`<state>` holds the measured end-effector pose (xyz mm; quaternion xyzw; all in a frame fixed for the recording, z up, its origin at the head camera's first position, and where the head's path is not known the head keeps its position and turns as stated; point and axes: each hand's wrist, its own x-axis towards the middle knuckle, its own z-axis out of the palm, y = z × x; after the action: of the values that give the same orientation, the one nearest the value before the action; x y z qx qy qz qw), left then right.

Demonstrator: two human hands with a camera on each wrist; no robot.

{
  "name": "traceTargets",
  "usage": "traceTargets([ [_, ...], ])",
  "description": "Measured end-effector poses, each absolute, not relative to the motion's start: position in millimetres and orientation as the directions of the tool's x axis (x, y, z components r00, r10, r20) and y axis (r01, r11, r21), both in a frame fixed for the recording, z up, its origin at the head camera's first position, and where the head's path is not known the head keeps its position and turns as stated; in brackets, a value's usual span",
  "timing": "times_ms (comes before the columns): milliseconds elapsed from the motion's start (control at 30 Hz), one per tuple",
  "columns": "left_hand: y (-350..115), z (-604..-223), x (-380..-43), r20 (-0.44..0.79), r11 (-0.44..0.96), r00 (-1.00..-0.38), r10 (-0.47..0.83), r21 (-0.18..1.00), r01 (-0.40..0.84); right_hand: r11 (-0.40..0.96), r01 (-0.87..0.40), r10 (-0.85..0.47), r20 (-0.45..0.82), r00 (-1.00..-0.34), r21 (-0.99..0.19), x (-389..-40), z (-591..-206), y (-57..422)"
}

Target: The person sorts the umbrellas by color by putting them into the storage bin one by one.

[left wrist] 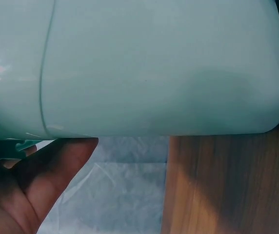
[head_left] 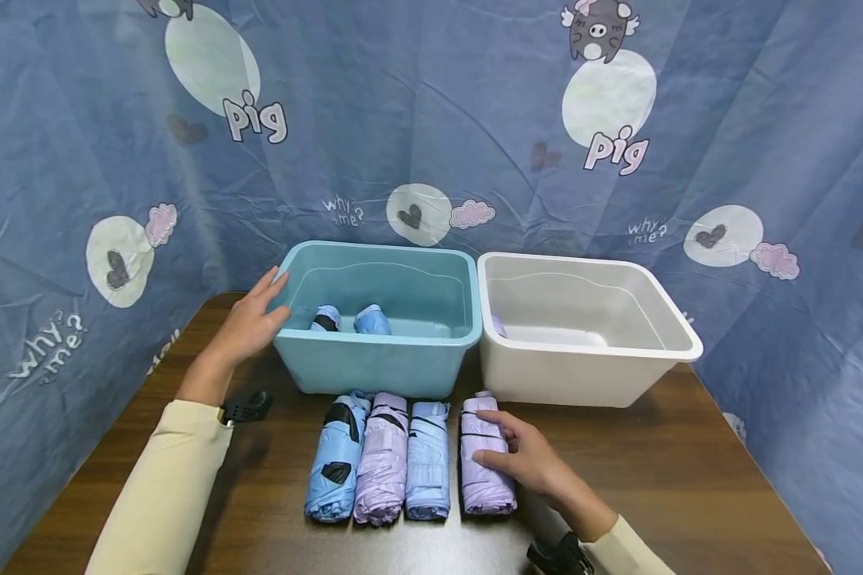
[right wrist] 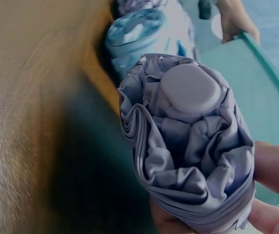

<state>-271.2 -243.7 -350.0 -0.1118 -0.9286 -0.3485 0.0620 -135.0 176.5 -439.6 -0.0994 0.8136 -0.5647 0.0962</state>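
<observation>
My right hand [head_left: 535, 455] grips a rolled purple folding umbrella [head_left: 483, 479], thumb and fingers around its right side. The right wrist view looks onto the umbrella's end [right wrist: 188, 136], bunched purple fabric around a smooth oval cap. To its left lie two blue umbrellas [head_left: 428, 463] [head_left: 334, 463] with a purple umbrella [head_left: 383, 471] between them, side by side on the table. My left hand [head_left: 248, 323] rests at the left rim of the teal bin [head_left: 374, 363], fingers fairly straight. Close up in the left wrist view, a digit [left wrist: 56, 170] lies against the bin's wall.
Inside the teal bin are two blue rolled bundles [head_left: 372, 321] [head_left: 326, 318]. Touching it on the right is a white bin [head_left: 568, 375], with a bit of purple [head_left: 499, 326] at its inner left. A blue printed curtain [head_left: 417, 120] hangs behind the wooden table [head_left: 690, 495].
</observation>
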Motion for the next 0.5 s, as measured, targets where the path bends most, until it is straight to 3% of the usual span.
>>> traceTargets([
  [233, -244, -352, -271, 0.205, 0.735, -0.966, 0.159, 0.629, 0.254, 0.382, -0.067, -0.266, -0.04, -0.963, -0.922, -126, -417, 193],
  [500, -245, -352, -271, 0.205, 0.732, -0.966, 0.157, 0.632, 0.253, 0.3, -0.06, -0.315, -0.039, -0.948, -0.952, -110, -388, 206],
])
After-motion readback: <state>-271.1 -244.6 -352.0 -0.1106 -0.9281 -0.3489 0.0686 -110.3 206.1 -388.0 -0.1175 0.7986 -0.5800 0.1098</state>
